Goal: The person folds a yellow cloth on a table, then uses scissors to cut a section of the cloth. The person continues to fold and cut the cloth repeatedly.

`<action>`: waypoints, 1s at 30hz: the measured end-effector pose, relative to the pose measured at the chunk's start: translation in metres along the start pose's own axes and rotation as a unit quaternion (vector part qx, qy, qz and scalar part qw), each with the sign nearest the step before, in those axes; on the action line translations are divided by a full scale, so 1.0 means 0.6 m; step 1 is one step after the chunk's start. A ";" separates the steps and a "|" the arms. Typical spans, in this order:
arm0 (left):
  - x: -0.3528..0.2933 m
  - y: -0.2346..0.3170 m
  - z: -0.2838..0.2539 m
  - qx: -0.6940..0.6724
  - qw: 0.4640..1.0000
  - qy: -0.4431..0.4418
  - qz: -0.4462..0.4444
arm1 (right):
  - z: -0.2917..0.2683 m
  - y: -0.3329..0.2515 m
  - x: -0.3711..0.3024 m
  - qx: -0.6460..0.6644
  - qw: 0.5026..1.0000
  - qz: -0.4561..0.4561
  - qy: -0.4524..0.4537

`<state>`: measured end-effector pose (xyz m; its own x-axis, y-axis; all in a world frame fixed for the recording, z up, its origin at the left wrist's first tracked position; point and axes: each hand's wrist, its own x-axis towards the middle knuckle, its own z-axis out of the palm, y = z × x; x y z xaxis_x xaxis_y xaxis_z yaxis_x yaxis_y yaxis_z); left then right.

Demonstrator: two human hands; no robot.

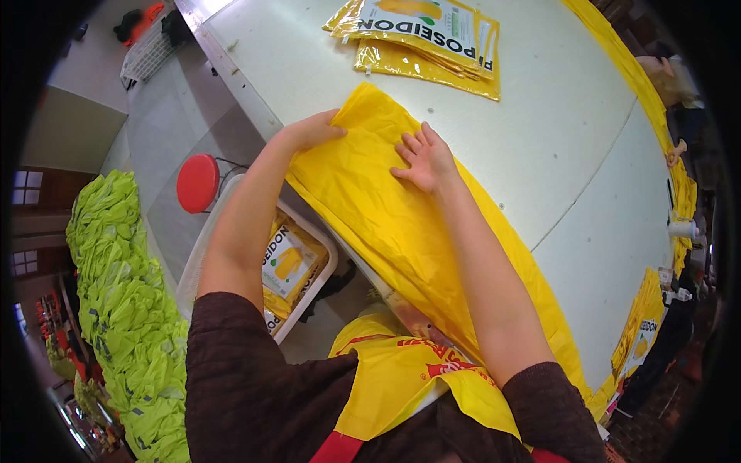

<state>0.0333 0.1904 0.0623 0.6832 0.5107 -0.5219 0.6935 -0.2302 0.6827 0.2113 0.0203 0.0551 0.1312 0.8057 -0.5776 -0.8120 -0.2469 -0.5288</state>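
Observation:
A long, folded yellow rain garment (370, 177) lies slantwise along the near edge of the table, with wrinkles over its smooth, thin material. At its far left edge, my left hand (318, 130) pinches the fabric, some fingertips hidden by the fold. My right hand (424, 160) is over the upper part of the garment, fingers spread and nothing held. Whether its palm touches the cloth I cannot tell. Beyond both hands lies a stack of flat yellow clear-fronted packages (432, 46).
A pale table (556, 100) extends ahead and right, more yellow material (656, 131) along its far edge. Left below stands a white bin (324, 262) of packages, beside a red stool (197, 184). Lime-green garments (127, 324) are heaped at left. Another person's hand (676, 153) shows far right.

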 end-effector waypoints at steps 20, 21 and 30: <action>-0.134 0.149 0.321 0.223 0.973 0.008 0.057 | 0.004 0.061 -0.288 -0.598 0.732 0.031 -0.326; -0.137 0.133 0.347 0.193 0.975 0.063 0.092 | -0.003 0.045 -0.277 -0.509 0.810 0.031 -0.291; -0.214 0.069 0.284 0.118 0.907 0.354 0.193 | -0.091 0.060 -0.128 -0.227 0.963 -0.015 0.142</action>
<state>0.0134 -0.0259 0.0702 0.6260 0.7388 0.2498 0.5196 -0.6339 0.5728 0.2034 -0.0801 0.0466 0.3536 0.6520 -0.6707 -0.4810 -0.4882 -0.7282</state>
